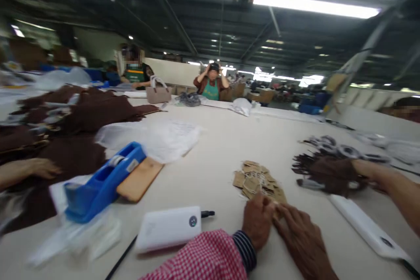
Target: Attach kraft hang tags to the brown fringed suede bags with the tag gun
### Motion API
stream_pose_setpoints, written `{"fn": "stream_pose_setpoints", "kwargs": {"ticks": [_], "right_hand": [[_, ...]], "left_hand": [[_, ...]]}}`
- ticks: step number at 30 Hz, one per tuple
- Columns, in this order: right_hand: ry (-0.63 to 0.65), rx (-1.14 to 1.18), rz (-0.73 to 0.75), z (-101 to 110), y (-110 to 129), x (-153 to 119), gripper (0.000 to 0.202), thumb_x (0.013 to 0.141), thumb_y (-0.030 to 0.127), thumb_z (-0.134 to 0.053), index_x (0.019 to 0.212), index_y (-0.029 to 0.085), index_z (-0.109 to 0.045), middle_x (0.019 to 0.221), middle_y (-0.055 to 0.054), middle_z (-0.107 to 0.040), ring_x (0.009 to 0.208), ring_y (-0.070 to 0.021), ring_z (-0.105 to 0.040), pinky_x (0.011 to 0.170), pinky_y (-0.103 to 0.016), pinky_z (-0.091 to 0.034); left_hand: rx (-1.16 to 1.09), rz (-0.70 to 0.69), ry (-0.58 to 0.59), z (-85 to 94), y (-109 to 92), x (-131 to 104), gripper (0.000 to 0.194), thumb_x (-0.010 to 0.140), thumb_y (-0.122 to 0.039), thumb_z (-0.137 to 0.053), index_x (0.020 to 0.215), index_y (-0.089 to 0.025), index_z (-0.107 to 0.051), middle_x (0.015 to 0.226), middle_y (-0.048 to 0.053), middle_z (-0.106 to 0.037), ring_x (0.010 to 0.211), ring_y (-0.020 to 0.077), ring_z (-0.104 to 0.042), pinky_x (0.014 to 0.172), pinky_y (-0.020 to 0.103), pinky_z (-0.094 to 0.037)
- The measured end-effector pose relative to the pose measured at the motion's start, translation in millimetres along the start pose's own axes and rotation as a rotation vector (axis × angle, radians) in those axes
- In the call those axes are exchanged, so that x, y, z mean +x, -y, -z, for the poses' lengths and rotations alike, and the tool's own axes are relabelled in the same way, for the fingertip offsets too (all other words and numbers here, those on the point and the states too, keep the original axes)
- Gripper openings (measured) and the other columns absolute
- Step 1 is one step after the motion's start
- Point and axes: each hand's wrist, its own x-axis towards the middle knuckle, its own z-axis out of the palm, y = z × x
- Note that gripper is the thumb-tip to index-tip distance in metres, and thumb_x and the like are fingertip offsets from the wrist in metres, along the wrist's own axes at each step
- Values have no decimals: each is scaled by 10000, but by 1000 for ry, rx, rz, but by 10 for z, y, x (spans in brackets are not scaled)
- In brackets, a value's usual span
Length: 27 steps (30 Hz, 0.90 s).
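A pile of small brown tags point(256, 179) with white strings lies on the white table point(216, 140), just beyond my two hands. My left hand point(257, 221), below a striped cuff and a red checked sleeve, has its fingers closed in a pinch at the near edge of the pile. Beside it, my right hand point(300, 234) has its fingertips pressed together against the left one. Between them a bit of brown tag and white string shows, blurred. What each hand grips is mostly hidden by the fingers.
Left of my hands lie a white power bank point(169, 229), a wooden block point(141, 179) and a blue tape dispenser point(101, 183). Dark brown fabric point(95, 109) covers the far left. Other people's hands touch fabric at both sides. Another white power bank point(367, 225) lies right.
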Motion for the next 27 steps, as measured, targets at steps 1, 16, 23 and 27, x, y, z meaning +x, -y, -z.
{"fn": "stream_pose_setpoints", "kwargs": {"ticks": [1, 16, 23, 27], "right_hand": [[4, 9, -40, 50, 56, 11, 368, 986, 373, -453, 1319, 367, -607, 1300, -58, -657, 1102, -329, -589, 799, -486, -525], [80, 97, -174, 338, 414, 81, 335, 1004, 335, -568, 1331, 269, -548, 1345, -72, -599, 1187, -285, -501, 968, -470, -414], [61, 125, -184, 355, 442, 77, 327, 998, 317, -592, 1322, 288, -558, 1326, -49, -604, 1175, -266, -496, 975, -440, -396], [64, 119, -204, 380, 467, 93, 315, 992, 347, -604, 1300, 292, -567, 1308, -40, -613, 1150, -269, -498, 968, -442, -395]], "left_hand": [[-104, 78, -57, -50, 53, 28, 358, 1020, -138, -287, 1079, -191, -636, 971, 107, -696, 794, 161, -671, 642, 299, -542], [-620, 358, -379, -47, 244, -53, 317, 976, -451, -460, 837, -215, -620, 768, 38, -683, 696, 196, -633, 668, 294, -482], [-587, 306, -414, -107, 266, -62, 354, 972, -468, -470, 853, -200, -667, 760, 41, -698, 678, 187, -633, 636, 274, -475], [-584, 309, -402, -90, 246, -73, 362, 971, -475, -468, 857, -198, -671, 739, 29, -683, 650, 179, -615, 637, 276, -472]]}}
